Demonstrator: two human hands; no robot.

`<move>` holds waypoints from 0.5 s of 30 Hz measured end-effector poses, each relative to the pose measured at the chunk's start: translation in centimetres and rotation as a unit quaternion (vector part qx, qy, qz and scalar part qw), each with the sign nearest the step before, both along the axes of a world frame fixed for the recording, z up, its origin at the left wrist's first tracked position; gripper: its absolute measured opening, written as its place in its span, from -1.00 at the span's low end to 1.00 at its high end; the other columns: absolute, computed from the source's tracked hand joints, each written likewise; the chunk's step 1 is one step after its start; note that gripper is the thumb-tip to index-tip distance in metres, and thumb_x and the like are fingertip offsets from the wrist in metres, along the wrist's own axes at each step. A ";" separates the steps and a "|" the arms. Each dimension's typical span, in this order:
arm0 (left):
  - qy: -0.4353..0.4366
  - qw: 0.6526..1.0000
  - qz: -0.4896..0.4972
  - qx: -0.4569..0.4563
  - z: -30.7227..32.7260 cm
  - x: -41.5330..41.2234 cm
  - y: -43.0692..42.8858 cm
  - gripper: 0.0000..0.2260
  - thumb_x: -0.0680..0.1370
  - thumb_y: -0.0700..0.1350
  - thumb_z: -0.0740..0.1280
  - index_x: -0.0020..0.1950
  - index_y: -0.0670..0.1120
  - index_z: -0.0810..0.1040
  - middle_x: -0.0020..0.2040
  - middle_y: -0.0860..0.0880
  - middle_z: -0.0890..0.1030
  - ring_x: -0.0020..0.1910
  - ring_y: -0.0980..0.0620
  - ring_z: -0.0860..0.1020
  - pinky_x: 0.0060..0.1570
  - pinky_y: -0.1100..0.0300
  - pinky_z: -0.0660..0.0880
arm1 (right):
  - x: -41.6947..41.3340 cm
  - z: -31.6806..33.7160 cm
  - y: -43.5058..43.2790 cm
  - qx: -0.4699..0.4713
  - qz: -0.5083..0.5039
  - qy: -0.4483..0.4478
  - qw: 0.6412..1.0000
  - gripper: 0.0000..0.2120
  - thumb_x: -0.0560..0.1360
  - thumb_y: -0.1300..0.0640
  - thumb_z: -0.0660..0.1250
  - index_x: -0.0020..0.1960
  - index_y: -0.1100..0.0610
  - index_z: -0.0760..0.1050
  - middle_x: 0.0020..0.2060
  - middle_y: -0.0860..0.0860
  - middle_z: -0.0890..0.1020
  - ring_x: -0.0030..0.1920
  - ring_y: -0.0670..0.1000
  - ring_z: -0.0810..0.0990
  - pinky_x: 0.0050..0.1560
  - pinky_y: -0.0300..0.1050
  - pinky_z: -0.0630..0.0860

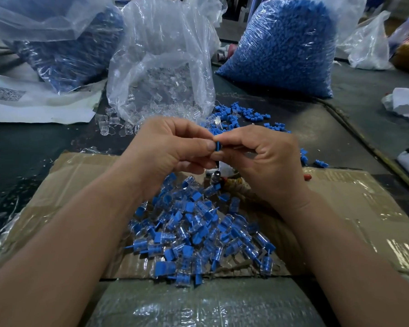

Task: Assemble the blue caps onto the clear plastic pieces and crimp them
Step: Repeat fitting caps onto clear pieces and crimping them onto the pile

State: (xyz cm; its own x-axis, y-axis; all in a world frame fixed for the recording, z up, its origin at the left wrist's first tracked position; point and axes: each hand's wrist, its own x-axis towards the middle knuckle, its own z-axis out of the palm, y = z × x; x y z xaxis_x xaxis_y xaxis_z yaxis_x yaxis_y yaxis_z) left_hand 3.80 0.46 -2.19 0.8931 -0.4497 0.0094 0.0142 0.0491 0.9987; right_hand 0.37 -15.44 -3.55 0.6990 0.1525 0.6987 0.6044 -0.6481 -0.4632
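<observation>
- Blue in colour, and just above the centre of the frame, the blue cap (217, 146) sits between both hands, above the cardboard.
- The left hand (172, 142) pinches the blue cap from the left, thumb tip pressed to its side and the other fingers curled in over it.
- The right hand (260, 159) pinches the same cap from the right, its fingers curled tight together; whether a clear piece is also in this grip cannot be told.
- Below the hands, a pile of assembled pieces (198, 232), clear bodies with blue caps in them, lies on the cardboard sheet (69, 185), which is partly covered with shiny tape.
- Just behind the hands, loose blue caps (234, 116) are scattered on the dark table (21, 147).
- Left of those, loose clear pieces (113, 123) spill from the mouth of an open clear bag (161, 74) at the upper centre.
- At the upper right, a full bag of blue caps (286, 48) stands on the table.
- At the upper left, another plastic bag (64, 55) holds blue and clear parts and rests on a white sheet (33, 107) printed with a square code.
- A small metal part (216, 178) shows under the hands, mostly hidden.
</observation>
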 end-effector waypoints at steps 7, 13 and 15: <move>-0.015 0.999 -0.015 0.025 -0.2 0.2 0.0 -0.94 0.34 -0.31 0.37 -0.26 -0.18 0.57 -0.42 -0.07 0.62 -0.45 0.06 0.60 -0.47 0.33 0.49 | -0.1 0.1 0.0 -0.016 -0.003 -0.009 1.000 -0.82 0.35 0.23 0.45 -0.07 0.25 0.63 -0.20 0.05 0.67 -0.19 -0.07 0.62 -0.13 -0.16 0.57; -0.016 1.000 0.001 0.012 -0.3 0.1 -0.2 -0.90 0.44 -0.36 0.32 -0.23 -0.20 0.53 -0.45 -0.02 0.59 -0.46 0.12 0.57 -0.45 0.33 0.50 | -0.3 1.1 -0.9 0.008 -0.030 0.099 0.995 -0.69 0.29 -0.03 0.44 0.00 0.05 0.58 -0.23 -0.19 0.59 -0.18 -0.18 0.59 -0.13 -0.40 0.52; -0.017 1.000 0.024 -0.001 -0.4 0.3 -0.1 -0.89 0.45 -0.36 0.31 -0.24 -0.19 0.51 -0.46 0.01 0.58 -0.46 0.13 0.56 -0.45 0.33 0.50 | -0.4 1.6 -2.4 0.048 -0.063 0.184 0.980 -0.70 0.20 -0.16 0.37 -0.09 -0.10 0.56 -0.26 -0.21 0.59 -0.22 -0.23 0.59 -0.15 -0.41 0.52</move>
